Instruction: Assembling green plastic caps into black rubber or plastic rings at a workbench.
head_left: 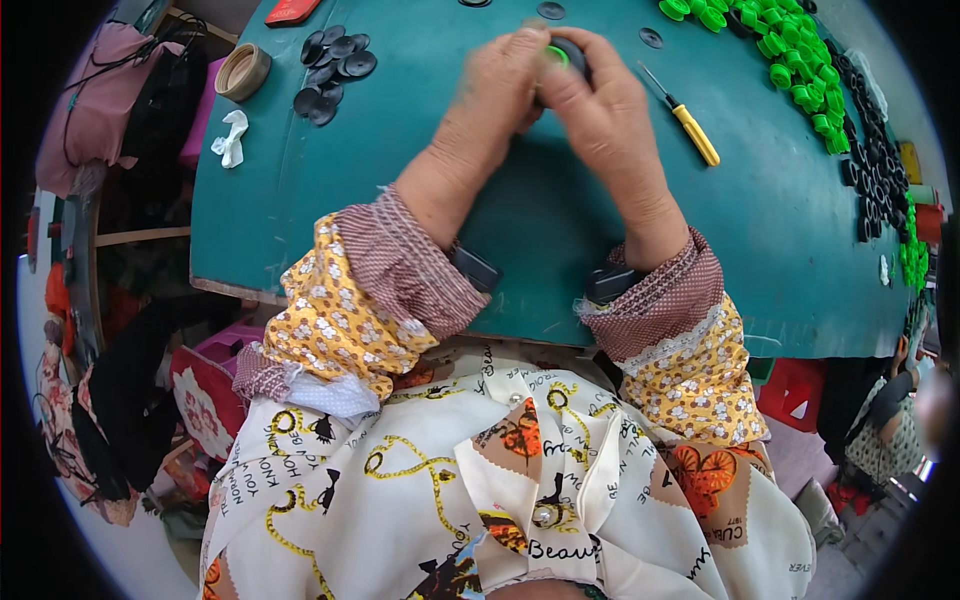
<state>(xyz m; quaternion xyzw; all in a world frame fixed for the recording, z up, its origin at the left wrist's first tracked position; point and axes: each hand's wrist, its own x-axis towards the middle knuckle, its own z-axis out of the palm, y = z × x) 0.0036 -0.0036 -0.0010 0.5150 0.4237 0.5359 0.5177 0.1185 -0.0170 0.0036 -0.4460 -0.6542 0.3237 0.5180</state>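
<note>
Black printed lettering (562, 550), cursive and block-capital, is running across the white patterned fabric shirt (400, 490); small numerals (738, 521) are standing on its brown patch (722, 508). A flat red card (292, 11) is bearing marks too small to read.

Way thru over green tabletop (290, 180) btwn forearms; gap too btwn L hand (500, 78) & black discs (335, 62). Outside R hand (612, 105), screwdriver (692, 130) in way; green pcs (803, 75) block far R.

The round part (575, 56) between the fingers (568, 94) is black and green, the screwdriver handle (695, 136) rightward yellow, the tabletop (790, 260) beneath teal.
</note>
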